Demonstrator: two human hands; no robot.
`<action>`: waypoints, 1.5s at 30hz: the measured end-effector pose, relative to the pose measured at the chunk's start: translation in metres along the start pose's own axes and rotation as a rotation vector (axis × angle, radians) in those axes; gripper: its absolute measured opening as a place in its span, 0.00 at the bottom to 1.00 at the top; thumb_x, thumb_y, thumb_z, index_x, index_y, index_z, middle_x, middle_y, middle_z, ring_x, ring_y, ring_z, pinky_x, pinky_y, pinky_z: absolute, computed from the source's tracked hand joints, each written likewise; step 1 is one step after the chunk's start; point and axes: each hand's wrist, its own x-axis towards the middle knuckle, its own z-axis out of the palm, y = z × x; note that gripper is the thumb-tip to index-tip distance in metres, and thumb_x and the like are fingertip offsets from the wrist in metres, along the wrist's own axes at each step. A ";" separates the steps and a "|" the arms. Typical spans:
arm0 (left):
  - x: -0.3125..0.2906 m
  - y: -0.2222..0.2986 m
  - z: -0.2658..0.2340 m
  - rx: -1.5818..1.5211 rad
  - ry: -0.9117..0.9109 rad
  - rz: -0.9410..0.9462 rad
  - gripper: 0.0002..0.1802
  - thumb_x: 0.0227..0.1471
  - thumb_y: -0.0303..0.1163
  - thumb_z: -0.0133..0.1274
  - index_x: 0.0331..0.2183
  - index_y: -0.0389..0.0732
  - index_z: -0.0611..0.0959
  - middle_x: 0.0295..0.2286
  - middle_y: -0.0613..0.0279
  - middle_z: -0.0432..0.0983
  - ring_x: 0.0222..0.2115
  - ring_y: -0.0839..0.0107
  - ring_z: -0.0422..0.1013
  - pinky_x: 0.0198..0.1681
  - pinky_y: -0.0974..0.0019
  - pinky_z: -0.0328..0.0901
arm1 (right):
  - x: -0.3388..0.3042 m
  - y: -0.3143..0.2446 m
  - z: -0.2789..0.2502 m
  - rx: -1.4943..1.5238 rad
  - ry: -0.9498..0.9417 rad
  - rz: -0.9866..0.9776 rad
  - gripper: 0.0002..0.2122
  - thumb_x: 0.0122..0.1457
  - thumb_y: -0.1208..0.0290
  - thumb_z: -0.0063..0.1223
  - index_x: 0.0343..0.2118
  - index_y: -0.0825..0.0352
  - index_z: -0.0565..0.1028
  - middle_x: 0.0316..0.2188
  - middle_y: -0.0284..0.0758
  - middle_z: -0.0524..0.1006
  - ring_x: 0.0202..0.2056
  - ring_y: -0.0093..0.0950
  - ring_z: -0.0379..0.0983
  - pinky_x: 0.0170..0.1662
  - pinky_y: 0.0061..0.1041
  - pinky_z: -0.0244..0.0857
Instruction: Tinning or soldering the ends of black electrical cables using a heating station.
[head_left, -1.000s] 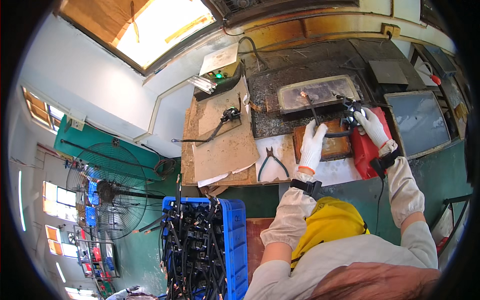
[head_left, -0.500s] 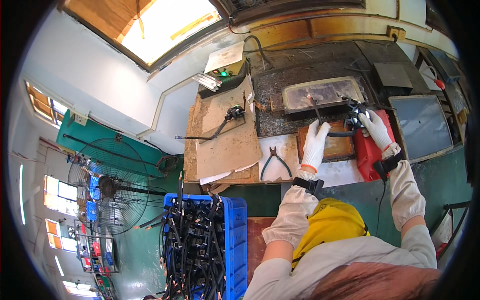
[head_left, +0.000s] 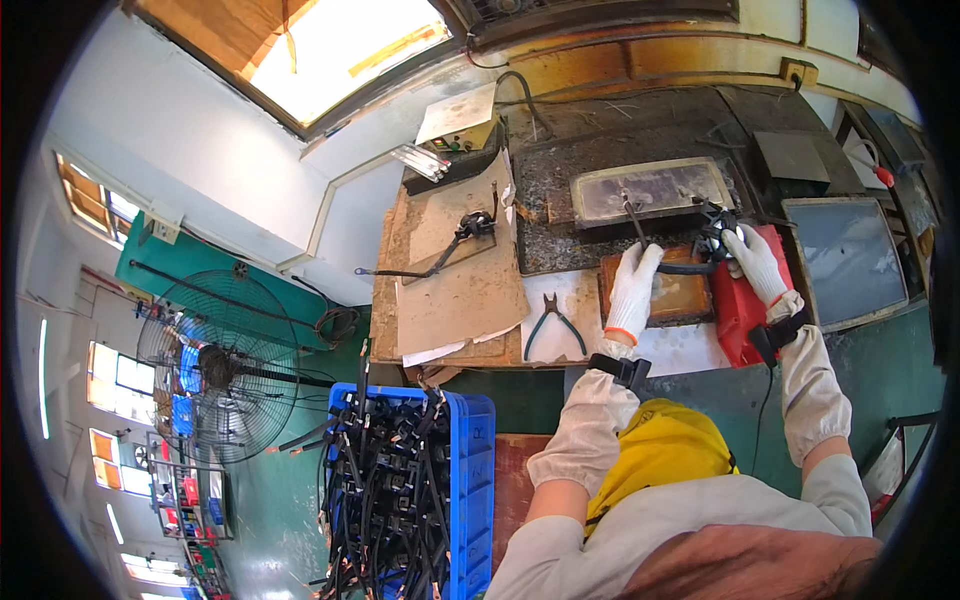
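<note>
My left hand [head_left: 632, 285], in a white glove, is closed on a black cable [head_left: 638, 222]. The cable's far tip meets the top of a shallow rectangular pot [head_left: 583, 214] with a dull grey surface; whether it dips in I cannot make out. My right hand [head_left: 757, 264], also gloved, grips a black cable assembly [head_left: 711, 240] with a bulky body, just off the pot's near right corner. A black length runs between both hands. Below them are a brown framed tray [head_left: 672, 292] and a red box [head_left: 738, 315].
Pliers [head_left: 552, 322] with green handles lie left of my left hand. Another cable assembly [head_left: 470, 228] rests on cardboard [head_left: 455, 310]. A blue crate [head_left: 478, 490] full of black cables stands below the bench's front edge, near a large fan [head_left: 220, 368]. A control box [head_left: 458, 125] sits at the back.
The whole view has shifted slightly. Both hands keep their grips in nearly the same place over the bench. The green lamp on the control box was bright and now looks dim.
</note>
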 end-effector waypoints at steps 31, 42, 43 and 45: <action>0.005 -0.007 -0.002 0.020 0.010 0.052 0.33 0.50 0.47 0.51 0.51 0.34 0.67 0.34 0.66 0.69 0.25 0.79 0.62 0.27 0.75 0.63 | 0.000 0.000 -0.001 -0.017 -0.003 -0.023 0.17 0.59 0.59 0.45 0.44 0.69 0.67 0.23 0.28 0.70 0.18 0.15 0.65 0.21 0.15 0.61; 0.002 -0.006 -0.002 0.017 0.010 0.053 0.30 0.50 0.47 0.50 0.50 0.36 0.69 0.33 0.67 0.69 0.25 0.79 0.62 0.28 0.73 0.63 | 0.000 -0.001 -0.002 -0.010 -0.018 -0.020 0.20 0.58 0.58 0.46 0.46 0.68 0.67 0.23 0.29 0.72 0.19 0.15 0.66 0.22 0.15 0.63; 0.003 -0.007 -0.002 0.014 0.016 0.052 0.30 0.50 0.47 0.50 0.50 0.36 0.69 0.33 0.67 0.69 0.25 0.79 0.62 0.28 0.73 0.63 | 0.000 -0.001 -0.002 -0.012 -0.014 -0.022 0.19 0.58 0.58 0.46 0.46 0.68 0.67 0.23 0.29 0.72 0.19 0.15 0.66 0.22 0.15 0.63; 0.002 -0.007 -0.001 0.012 0.018 0.049 0.30 0.50 0.47 0.50 0.50 0.36 0.69 0.33 0.67 0.69 0.25 0.79 0.62 0.28 0.73 0.63 | 0.001 0.001 -0.002 -0.013 -0.011 -0.022 0.19 0.58 0.58 0.46 0.46 0.68 0.67 0.23 0.29 0.72 0.19 0.16 0.66 0.22 0.15 0.63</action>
